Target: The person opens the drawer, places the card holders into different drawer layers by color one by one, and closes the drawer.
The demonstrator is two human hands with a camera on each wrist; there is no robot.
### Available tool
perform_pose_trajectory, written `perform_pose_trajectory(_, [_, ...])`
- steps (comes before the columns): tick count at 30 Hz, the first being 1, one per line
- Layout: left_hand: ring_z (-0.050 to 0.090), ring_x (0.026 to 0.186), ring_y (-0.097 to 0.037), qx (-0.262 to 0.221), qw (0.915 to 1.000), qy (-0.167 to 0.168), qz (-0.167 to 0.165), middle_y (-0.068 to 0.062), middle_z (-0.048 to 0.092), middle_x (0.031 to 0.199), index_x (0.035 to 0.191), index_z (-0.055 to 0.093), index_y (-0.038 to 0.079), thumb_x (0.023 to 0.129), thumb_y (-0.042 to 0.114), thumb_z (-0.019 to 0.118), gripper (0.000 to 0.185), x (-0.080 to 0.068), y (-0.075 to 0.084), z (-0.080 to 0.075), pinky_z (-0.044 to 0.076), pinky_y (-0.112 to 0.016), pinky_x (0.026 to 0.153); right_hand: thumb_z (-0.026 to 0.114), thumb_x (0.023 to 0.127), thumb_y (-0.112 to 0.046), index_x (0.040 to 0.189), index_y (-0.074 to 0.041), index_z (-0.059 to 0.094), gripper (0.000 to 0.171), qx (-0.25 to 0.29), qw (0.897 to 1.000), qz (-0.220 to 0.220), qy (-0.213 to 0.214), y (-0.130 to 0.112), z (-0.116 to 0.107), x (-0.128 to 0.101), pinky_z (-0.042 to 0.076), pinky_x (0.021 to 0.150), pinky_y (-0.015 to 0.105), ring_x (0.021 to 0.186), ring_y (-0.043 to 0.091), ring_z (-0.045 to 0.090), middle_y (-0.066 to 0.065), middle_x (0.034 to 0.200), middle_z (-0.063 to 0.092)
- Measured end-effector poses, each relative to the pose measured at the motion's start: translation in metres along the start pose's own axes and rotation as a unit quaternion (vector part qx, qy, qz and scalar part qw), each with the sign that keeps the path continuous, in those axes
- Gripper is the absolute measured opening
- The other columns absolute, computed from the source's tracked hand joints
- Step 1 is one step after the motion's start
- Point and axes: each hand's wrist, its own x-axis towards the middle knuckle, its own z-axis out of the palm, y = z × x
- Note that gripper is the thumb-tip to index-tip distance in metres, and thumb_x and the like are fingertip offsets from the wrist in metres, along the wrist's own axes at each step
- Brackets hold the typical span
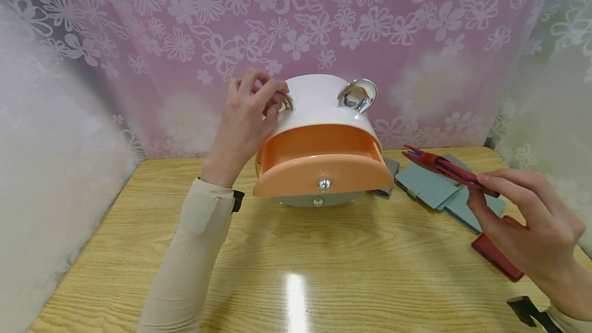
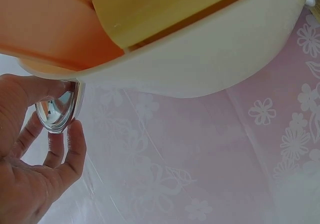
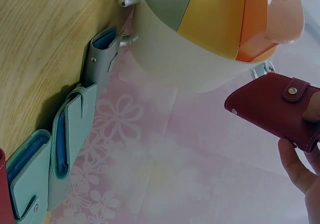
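Nearest, her right hand [image 1: 527, 225] pinches a red card wallet [image 1: 450, 171] above the worktop [image 1: 296, 261], just right of the drawer box [image 1: 324, 143]. Across it, the left hand [image 1: 247, 117] has its grip closed on the box's chrome handle [image 2: 60, 109], orange drawer [image 1: 324, 168] pulled open.

Wooden table [image 1: 296, 261]: pale yellow grain, glossy top, carried a bright streak of reflected overhead light. Pink curtain [image 1: 324, 24]: white flower print, hung straight behind the table. White floral lace drapes [image 1: 51, 132] flanked both sides.
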Motion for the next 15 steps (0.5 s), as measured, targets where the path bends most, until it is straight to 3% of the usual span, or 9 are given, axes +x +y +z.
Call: perform_pose_trajectory(15, [0.050,0.104,-0.036,-0.002,1.0000,0.004,0.006,-0.014,0.054,0.120,0.116,0.068,0.013,0.098,0.004,0.059,0.022,0.000,-0.001,0.001,0.048,-0.041,0.085,0.071,0.091,-0.017,0.079,0.007,0.068,0.027,0.017,1.000,0.004,0.025,-0.008,0.012,0.012,0.049,0.092,0.010,0.063,0.028,0.057,0.024,0.076,0.065])
